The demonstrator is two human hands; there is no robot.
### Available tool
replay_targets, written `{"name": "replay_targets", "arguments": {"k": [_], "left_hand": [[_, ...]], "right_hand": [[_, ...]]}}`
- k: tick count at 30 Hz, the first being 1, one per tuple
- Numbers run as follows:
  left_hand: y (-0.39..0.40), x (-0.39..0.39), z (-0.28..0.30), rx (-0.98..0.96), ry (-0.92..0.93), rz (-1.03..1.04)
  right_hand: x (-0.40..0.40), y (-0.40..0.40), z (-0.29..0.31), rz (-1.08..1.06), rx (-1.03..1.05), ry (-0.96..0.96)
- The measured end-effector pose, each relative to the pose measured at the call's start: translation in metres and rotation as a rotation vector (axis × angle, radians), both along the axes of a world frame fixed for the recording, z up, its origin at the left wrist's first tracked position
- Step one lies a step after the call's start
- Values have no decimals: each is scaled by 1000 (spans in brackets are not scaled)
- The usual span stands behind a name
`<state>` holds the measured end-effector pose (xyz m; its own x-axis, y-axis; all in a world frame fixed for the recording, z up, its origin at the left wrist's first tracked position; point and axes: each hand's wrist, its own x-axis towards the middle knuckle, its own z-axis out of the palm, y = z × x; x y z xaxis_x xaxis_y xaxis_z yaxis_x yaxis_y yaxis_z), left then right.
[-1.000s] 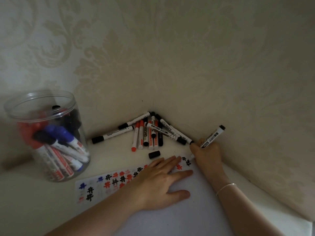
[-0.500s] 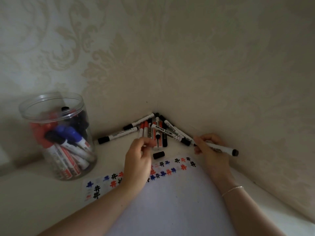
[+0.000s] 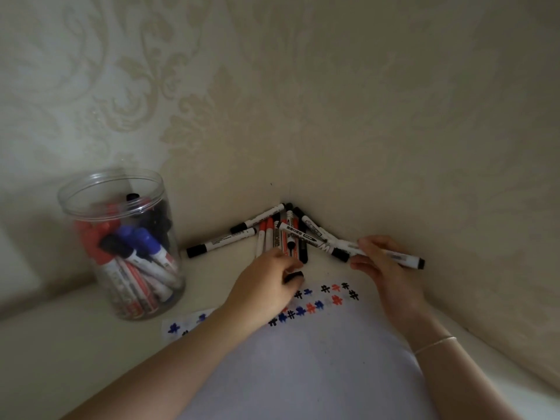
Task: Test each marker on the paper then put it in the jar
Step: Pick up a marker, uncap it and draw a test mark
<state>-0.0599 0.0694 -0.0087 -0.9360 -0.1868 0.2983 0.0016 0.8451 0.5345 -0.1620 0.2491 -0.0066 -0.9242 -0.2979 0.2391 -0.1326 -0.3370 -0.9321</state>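
Held marker [image 3: 391, 255]: white barrel, black end pointing to 3 o'clock, lying nearly level just above the tabletop [image 3: 75, 344]. The right hand [image 3: 383, 268] pinches it between thumb and curled fingers near its middle; the writing end toward 9 o'clock is hidden among the neighbouring markers, so whether it is bare cannot be told.

Black cap [image 3: 294, 276]: lies at 12 o'clock of the paper's top edge. The left hand [image 3: 266, 286] has its fingertips curled down onto the cap, pinching it; the hand covers most of the cap.

Paper [image 3: 303, 374]: white sheet flat on the tabletop under both forearms. A band of small test marks [image 3: 333, 294] in black, red and blue runs along its far edge; the left wrist hides the middle of the band.

Loose marker pile [image 3: 281, 234]: black-capped and red-capped markers fanned out in the wall corner at 12 o'clock of the paper, several crossing each other. One long black-capped marker [image 3: 219, 242] extends toward 9 o'clock. The pile lies touching the held marker's hidden end.

Jar [image 3: 121, 244]: clear plastic, upright, open-mouthed, at 9 o'clock of the pile, well apart from both hands. It holds red, blue and black markers leaning against one another.

Surroundings: patterned wallpaper [image 3: 363, 116] on both walls. A thin bracelet [image 3: 436, 344] sits on the right wrist.
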Motion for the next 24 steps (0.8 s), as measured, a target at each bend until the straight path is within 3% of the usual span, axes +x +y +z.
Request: {"name": "replay_targets", "arguments": {"k": [3, 15, 24], "left_hand": [[3, -2, -9, -101, -8, 17], [-1, -5, -14, 240, 44, -32], [-2, -4, -13, 263, 103, -81]], "right_hand": [[4, -3, -1, 66, -48, -50], [7, -7, -4, -19, -16, -165], [8, -8, -2, 4, -10, -176]]}}
